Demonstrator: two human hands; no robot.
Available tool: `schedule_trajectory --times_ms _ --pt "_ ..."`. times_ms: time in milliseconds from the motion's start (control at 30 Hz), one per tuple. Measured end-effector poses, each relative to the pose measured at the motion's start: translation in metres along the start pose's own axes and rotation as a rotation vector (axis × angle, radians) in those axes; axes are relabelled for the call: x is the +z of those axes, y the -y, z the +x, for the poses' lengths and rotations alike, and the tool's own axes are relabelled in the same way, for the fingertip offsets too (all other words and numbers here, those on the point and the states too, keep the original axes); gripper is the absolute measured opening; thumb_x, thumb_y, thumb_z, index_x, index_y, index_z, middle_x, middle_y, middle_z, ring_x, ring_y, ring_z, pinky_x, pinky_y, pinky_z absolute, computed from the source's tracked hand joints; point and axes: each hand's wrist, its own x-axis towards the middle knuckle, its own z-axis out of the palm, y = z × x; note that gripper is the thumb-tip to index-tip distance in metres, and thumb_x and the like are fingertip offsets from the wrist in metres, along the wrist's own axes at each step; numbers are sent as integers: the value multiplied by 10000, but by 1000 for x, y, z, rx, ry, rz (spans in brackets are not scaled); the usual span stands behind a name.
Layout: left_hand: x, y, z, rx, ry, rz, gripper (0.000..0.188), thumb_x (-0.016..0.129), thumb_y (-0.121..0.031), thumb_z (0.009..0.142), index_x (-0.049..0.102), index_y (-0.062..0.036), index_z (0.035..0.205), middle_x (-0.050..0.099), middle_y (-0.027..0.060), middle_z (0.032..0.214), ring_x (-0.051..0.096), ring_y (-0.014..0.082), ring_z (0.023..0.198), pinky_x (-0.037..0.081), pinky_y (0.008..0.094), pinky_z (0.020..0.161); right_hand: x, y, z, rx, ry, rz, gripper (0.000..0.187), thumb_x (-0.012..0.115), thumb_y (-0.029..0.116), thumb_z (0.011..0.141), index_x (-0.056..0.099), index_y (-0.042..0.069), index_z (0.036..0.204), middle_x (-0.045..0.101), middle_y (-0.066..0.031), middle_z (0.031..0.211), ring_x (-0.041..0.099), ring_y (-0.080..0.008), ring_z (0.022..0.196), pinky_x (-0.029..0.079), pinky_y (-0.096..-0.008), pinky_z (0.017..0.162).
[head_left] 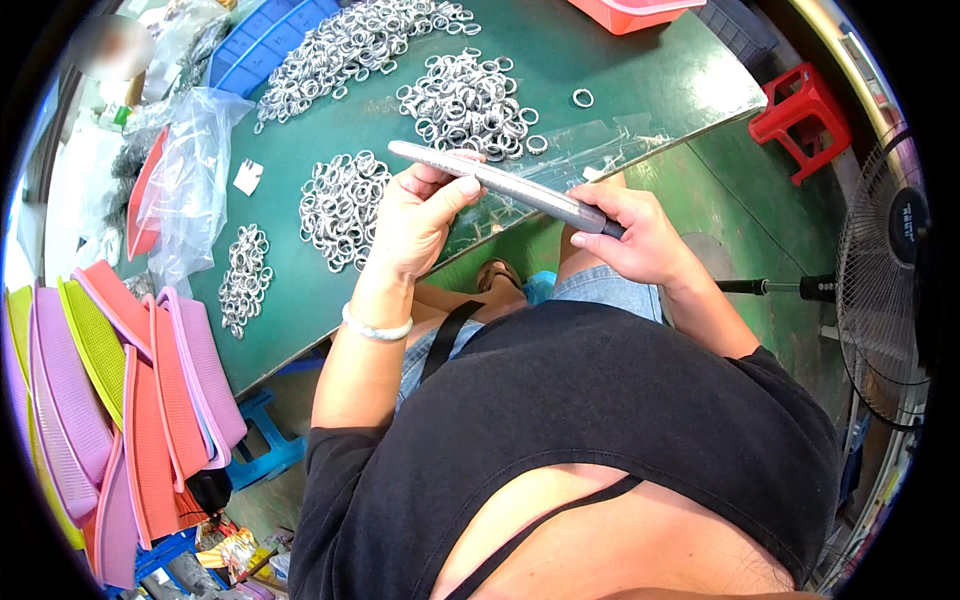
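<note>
A grey metal ring mandrel, tapered and with a black handle, slants across in front of me above the table's near edge. My right hand is closed round the handle end. Towards the thinner end, my left hand is closed on the rod, thumb on the near side and fingers mostly hidden behind it. Whether a ring sits in those fingers I cannot tell. Beyond the rod lies a heap of silver-coloured rings; a smaller heap of rings is left of my left hand.
More rings lie in a long far heap and a small left pile on the green table. One loose ring lies apart. Coloured baskets are stacked at left; a red stool and a fan stand right.
</note>
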Motion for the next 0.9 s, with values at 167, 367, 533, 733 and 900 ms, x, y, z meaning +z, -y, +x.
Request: schedule_trajectory --times_ms 167,367,533,733,900 --pt "3 2 -3 26 16 26 250 601 25 795 588 25 1045 613 84 978 568 145 802 461 268 762 0 1 -1 -17 -9 -5 331 663 -25 698 556 -18 1011 594 -105 809 576 -169 693 457 -271 636" --pt "3 1 -5 47 27 70 252 620 14 797 595 2 1047 612 37 956 560 97 872 452 231 795 0 -1 -2 -25 -14 -17 352 665 -23 686 560 -14 1022 600 -114 819 580 -179 689 458 -271 632" --pt "2 2 -7 75 -39 176 219 599 17 795 585 17 1014 572 83 1071 559 117 848 464 246 775 2 -2 -3 -58 -33 -54 346 672 -14 692 555 -19 1017 600 -128 849 590 -201 715 466 -281 647" --pt "1 6 -11 145 -80 148 227 602 7 792 568 24 1016 581 85 1028 565 115 816 467 245 774 4 1 -2 -72 -9 -16 354 671 -12 700 552 -12 1034 602 -116 852 587 -179 714 465 -279 650" --pt "-1 1 -11 191 -77 -31 235 601 -13 808 576 22 1039 606 36 872 539 74 734 446 205 701 0 3 -4 94 161 194 339 637 -15 739 541 -10 1064 596 -68 850 552 -107 720 448 -247 647"
